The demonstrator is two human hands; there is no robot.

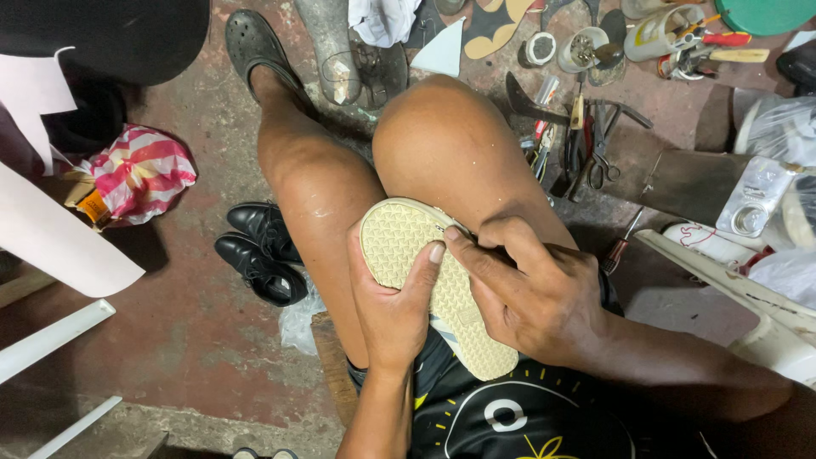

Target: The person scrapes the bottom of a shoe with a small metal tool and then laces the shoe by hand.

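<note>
My left hand (pixel 393 293) is wrapped around the shoe (pixel 429 280), thumb pressed on its cream sole, holding it sole-up against my knees. My right hand (pixel 531 293) is closed, fingertips pinching at the sole's edge near the toe. Black shoes (pixel 259 251) sit on the floor (pixel 187 340) to the left; scissors (pixel 602 149) and other tools lie beyond my knees.

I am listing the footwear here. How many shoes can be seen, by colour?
Cream-soled shoe, held sole up by the left hand and right hand: 1
Black leather shoes on the floor: 2
Dark clog on the foot: 1
Total: 4
</note>
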